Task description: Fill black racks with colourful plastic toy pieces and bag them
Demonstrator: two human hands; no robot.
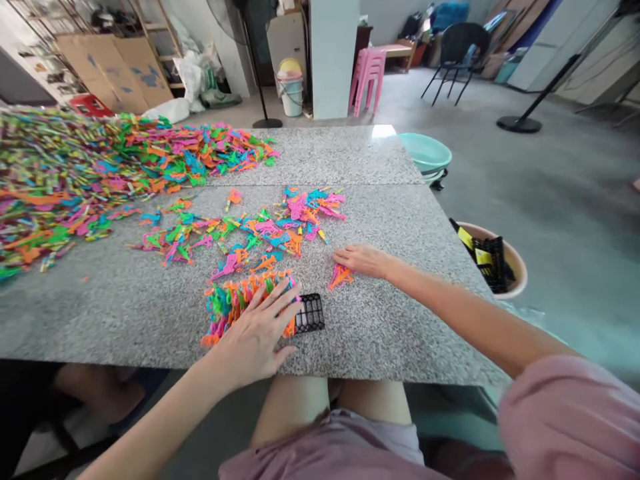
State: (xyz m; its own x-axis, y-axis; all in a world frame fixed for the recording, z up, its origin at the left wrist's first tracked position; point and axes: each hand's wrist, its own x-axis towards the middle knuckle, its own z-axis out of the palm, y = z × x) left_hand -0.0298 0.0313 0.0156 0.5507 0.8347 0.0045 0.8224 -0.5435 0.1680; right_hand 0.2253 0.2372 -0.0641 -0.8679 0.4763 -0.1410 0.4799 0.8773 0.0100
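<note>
My left hand (255, 333) lies with fingers spread over a row of brightly coloured plastic pieces (227, 303) standing packed in a black plastic grid basket (311, 312). The basket's right end shows bare mesh; the rest is covered by the pieces and my hand. Further right, my right hand (365, 260) is low over the table with its fingers drawn together on a few small pink and orange plastic pieces (341, 275). Its thumb is hidden. Loose pieces that look like small toy guns (270, 230) lie scattered just beyond both hands.
A large heap of similar coloured pieces (190, 157) covers the far left of the speckled stone table (380, 333). Beside the right edge stand a tub with black baskets (520, 270) and a turquoise basin (425, 150). Part of another person (100, 393) shows at lower left.
</note>
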